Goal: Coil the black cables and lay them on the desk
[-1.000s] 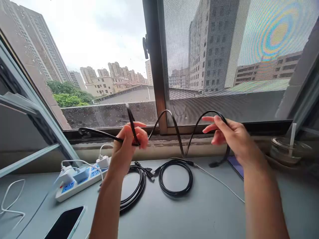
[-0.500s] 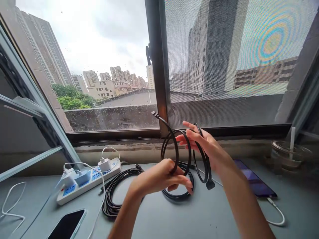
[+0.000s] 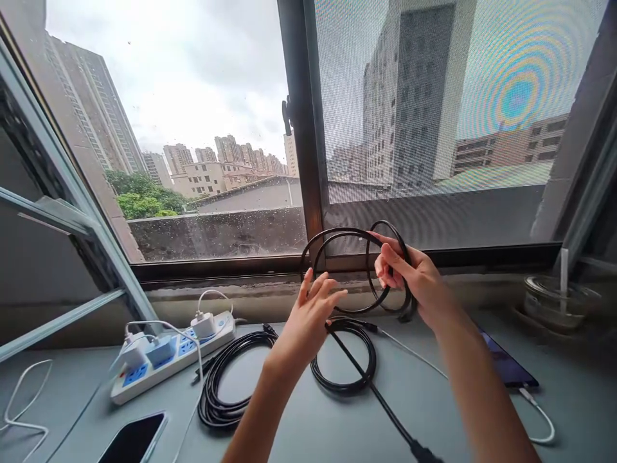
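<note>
I hold a black cable [image 3: 343, 235] in loops in front of the window. My right hand [image 3: 403, 275] is closed around the gathered loops at their right side. My left hand [image 3: 312, 314] sits at the loops' lower left with its fingers stretched out and apart, touching the cable. A loose tail of this cable [image 3: 380, 400] runs down past my left hand to a plug near the frame's bottom edge. Two other coiled black cables, one [image 3: 343, 383] in the middle and one [image 3: 219, 386] to its left, lie on the grey sill [image 3: 299, 424].
A white power strip [image 3: 168, 350] with white chargers lies at the left. A dark phone [image 3: 132, 438] lies at the lower left. Another phone [image 3: 506, 366] with a white cord is at the right. A glass jar [image 3: 554, 292] stands at the far right.
The long cable, stretched wide between both hands a second ago, is now gathered into loops in my right hand. My left hand let go its grip and opened; the tail dropped to the sill.
</note>
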Tool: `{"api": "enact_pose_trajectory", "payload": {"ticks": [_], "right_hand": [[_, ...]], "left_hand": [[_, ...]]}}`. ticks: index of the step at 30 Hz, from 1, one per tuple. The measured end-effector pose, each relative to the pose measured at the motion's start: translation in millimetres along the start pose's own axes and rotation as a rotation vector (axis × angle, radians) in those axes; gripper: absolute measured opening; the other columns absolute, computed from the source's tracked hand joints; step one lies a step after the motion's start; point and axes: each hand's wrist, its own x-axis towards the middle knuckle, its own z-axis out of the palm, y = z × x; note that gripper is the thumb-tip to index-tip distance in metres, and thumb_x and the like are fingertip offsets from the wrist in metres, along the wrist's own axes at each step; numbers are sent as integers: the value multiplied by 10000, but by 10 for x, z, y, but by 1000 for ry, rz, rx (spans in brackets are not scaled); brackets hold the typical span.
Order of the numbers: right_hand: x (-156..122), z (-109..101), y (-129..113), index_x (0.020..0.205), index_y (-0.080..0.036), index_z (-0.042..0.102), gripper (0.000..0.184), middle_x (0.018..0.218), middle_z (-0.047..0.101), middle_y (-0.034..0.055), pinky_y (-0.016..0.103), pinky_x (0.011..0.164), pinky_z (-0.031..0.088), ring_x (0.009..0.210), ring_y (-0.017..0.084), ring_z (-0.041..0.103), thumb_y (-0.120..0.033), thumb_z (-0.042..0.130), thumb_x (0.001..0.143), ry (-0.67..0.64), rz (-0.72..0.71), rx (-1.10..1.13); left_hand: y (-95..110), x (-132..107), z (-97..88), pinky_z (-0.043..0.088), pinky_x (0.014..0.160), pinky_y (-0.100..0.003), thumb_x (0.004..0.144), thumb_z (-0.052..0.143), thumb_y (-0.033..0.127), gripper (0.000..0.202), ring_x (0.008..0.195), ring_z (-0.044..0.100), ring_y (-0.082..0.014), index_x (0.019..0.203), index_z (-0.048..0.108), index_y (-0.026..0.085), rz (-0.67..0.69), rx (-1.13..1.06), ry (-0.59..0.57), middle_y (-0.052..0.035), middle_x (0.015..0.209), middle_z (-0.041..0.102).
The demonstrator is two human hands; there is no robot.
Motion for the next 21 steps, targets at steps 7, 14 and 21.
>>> {"api": "enact_pose_trajectory", "payload": {"ticks": [7,14,21], "right_hand": [[-70,14,-95,1152,-201,638,369,826,694,37,222,473,339,485,56,374,-401,617,843,170,-125,-211],[-252,113,-256,1140,-221,658,332,855,720,58,207,387,333,412,41,356,-333,639,828,181,-199,-230],[-369,96,-347,1149,-275,650,291,726,704,-2,186,360,384,410,57,500,-328,608,866,9,-285,-248]], "left_hand": [[187,55,-120,138,1175,-491,745,420,-40,710,1370,283,-182,1381,353,270,78,-100,-47,-33,1400,418],[331,168,-382,418,842,-297,821,643,255,339,910,508,-155,1115,481,210,-86,-160,698,-47,1008,543],[244,119,-363,410,692,-230,956,387,221,173,700,522,-102,979,558,201,-159,-307,624,8,756,578]]}}
